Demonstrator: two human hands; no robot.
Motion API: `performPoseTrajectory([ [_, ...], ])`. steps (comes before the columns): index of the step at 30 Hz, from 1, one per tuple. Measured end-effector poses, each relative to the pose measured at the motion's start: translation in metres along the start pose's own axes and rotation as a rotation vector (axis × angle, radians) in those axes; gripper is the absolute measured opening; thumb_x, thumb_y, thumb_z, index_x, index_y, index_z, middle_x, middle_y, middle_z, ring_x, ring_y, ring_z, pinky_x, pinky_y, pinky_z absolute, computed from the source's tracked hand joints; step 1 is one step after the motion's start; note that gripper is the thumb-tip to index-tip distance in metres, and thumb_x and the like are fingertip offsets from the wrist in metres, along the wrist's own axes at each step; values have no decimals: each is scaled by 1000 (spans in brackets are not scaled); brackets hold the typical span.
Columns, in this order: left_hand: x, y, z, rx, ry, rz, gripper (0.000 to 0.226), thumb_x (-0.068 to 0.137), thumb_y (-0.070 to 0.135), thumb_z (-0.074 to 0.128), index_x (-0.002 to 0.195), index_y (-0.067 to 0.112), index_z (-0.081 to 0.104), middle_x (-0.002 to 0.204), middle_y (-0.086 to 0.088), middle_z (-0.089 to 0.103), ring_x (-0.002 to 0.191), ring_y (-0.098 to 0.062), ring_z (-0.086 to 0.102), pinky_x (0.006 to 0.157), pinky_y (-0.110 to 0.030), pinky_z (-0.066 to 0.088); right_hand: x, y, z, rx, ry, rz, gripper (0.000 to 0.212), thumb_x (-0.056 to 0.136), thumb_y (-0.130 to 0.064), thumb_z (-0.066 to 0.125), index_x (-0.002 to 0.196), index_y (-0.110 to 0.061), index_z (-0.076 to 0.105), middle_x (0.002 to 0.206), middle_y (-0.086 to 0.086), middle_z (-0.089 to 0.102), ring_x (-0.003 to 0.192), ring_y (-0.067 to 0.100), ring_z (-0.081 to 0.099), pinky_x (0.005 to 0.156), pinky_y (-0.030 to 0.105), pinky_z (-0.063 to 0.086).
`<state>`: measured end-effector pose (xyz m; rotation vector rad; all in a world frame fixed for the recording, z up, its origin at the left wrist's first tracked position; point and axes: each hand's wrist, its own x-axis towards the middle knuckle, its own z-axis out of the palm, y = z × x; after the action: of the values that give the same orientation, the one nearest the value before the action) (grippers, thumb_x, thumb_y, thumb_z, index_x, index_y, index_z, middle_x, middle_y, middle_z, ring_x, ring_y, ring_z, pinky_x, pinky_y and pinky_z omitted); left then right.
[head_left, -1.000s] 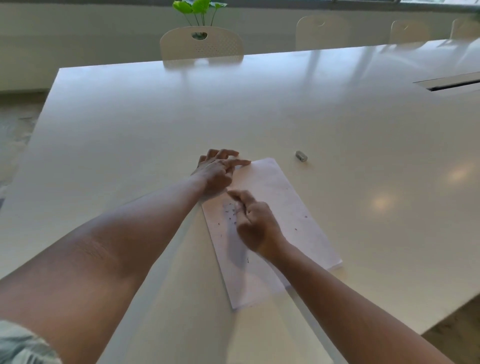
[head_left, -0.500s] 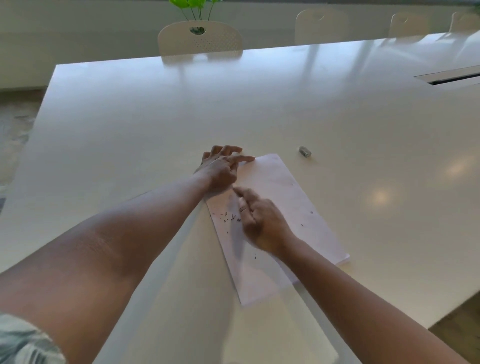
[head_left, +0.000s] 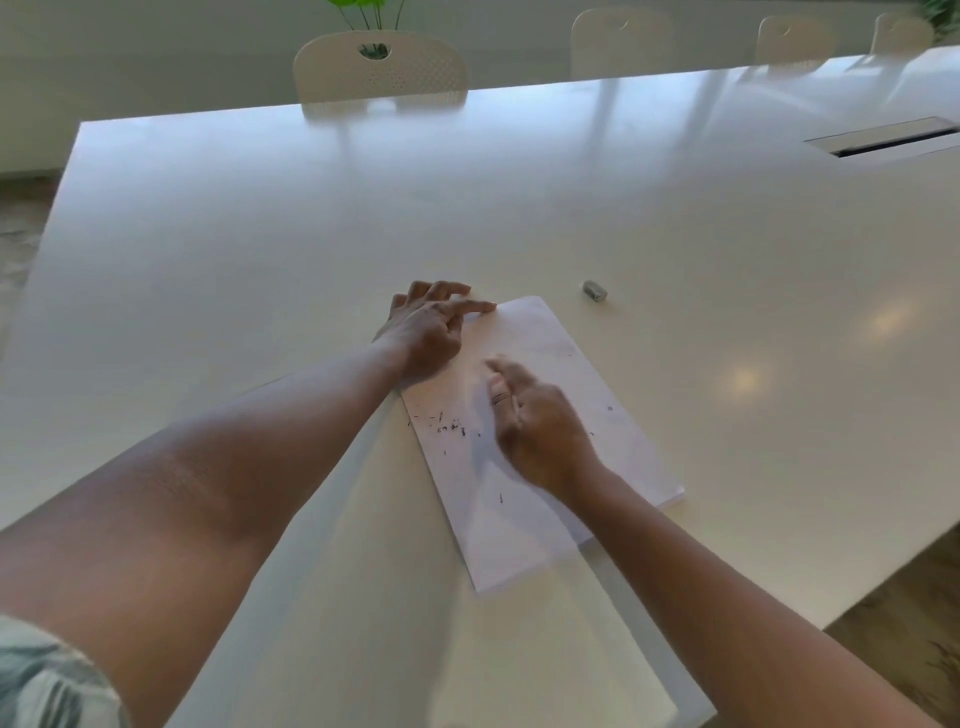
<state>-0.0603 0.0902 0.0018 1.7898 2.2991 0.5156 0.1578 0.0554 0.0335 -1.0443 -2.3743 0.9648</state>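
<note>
**Paper pinned flat on bench, dark crumbs on its surface**

Found one sheet of paper (head_left: 545, 332) lying flat on the bench (head_left: 311, 218), set slantwise, with its near corner toward the front edge. Noted the left hand (head_left: 426, 332) pressing on the far left corner of the paper, fingers straight and spread, some on the sheet and some on the bench beyond it. Noted the right hand (head_left: 535, 426) over the middle of the paper, fingers loosely extended, gripping nothing. Too blurred to tell whether it touches the sheet. Judged the hands apart, though near each other.

Recorded a scatter of dark crumbs (head_left: 449, 427) on the paper, left of the right hand and just below the left wrist, plus a few single specks elsewhere on the sheet.

Found a small grey eraser (head_left: 595, 290) on the bench just beyond the far right corner of the paper, not touching it and out of both hands. Noted a cable slot (head_left: 888, 140) set into the bench at far right, well apart. Seen pale chairs (head_left: 379, 70) along the far edge and a green plant (head_left: 371, 10) behind the nearest one.
</note>
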Motion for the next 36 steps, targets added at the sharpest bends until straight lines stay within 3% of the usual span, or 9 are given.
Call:
performPoseTrajectory([
  [4,0,-1,1,-7,-4,1,49,106,26,34,140,56,52,157,16,37,145,-16,23,117,-40,18,-1,34,-13,-207,66,181,50,105,-33,27,150,-13,40,159,5,34,148,16,24,122,29,14],
  [7,0,-1,1,-6,2,0,49,106,26,33,140,56,52,157,16,38,145,-16,23,117,-40,18,-12,29,-6,-246,-35,93,51,106,-32,28,153,-13,35,163,1,23,151,10,13,117,18,1],
  [11,0,1,0,18,-4,-4,48,106,26,34,141,56,51,158,15,37,146,-18,23,117,-41,20,-20,3,10,107,-181,-95,45,104,-31,36,143,-17,50,154,-2,42,144,6,29,120,23,17],
  [15,-1,2,0,12,4,4,49,106,25,35,141,55,51,158,14,38,145,-18,24,117,-41,20,-6,13,-4,113,111,0,47,98,-35,35,135,-15,58,146,0,53,137,14,46,115,30,34],
  [18,0,1,1,4,4,4,50,106,24,35,140,56,52,158,15,38,146,-17,23,116,-41,19,-2,32,-15,-53,181,176,44,104,-31,34,142,-16,50,154,1,43,143,18,36,117,30,26],
  [21,0,1,0,4,12,0,50,105,24,35,140,56,52,157,15,38,145,-18,24,116,-41,20,-10,29,-3,-178,-21,153,51,104,-36,31,152,-20,36,163,-4,25,150,14,17,120,28,12],
  [25,1,2,0,34,1,5,48,107,27,35,141,55,51,159,14,37,145,-20,24,116,-42,22,-21,-1,16,83,-178,19,47,104,-39,37,148,-24,43,156,-5,40,146,18,31,121,38,25],
  [32,0,1,1,31,-1,6,47,107,27,34,141,54,51,158,14,37,146,-19,23,117,-43,21,-26,15,0,-10,75,191,48,104,-39,35,148,-20,43,158,-3,36,148,20,25,119,31,19],
  [36,0,1,1,24,10,3,48,106,26,34,141,54,52,158,15,38,146,-19,23,117,-42,21,-35,9,9,-70,9,225,55,105,-43,33,154,-18,31,163,0,24,151,16,14,121,30,9],
])
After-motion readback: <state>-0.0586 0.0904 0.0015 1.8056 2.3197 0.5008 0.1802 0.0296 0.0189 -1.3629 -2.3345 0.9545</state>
